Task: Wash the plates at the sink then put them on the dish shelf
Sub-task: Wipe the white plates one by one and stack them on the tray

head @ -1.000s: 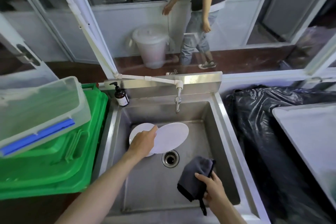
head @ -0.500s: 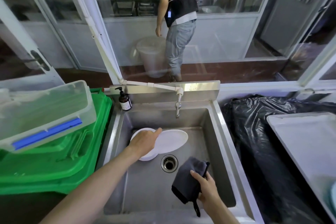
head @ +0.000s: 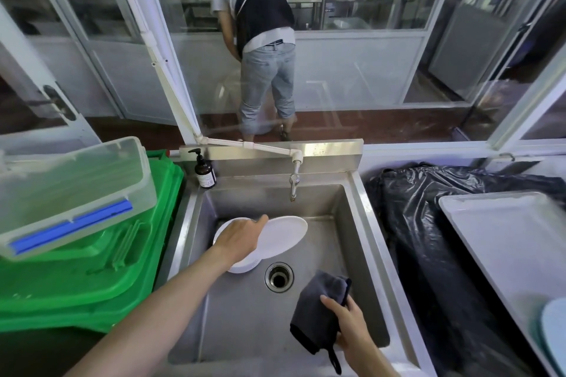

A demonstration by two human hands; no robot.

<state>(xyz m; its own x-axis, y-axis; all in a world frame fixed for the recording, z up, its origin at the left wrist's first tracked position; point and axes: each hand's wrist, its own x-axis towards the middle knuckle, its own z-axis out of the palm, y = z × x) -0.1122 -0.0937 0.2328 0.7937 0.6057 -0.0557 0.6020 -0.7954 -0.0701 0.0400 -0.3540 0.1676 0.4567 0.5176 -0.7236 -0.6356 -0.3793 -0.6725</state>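
I see left hand (head: 242,239) gripping top plate (head: 283,236), tilted, long axis toward upper right | right hand (head: 346,324) fingers clutch dark cloth (head: 318,306) | sink (head: 364,254) frame center

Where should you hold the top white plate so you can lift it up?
Probably by its rim on the left edge, where the left hand already grips it. The top plate sits tilted on the stack, its rim raised off it, so fingers can slip underneath.
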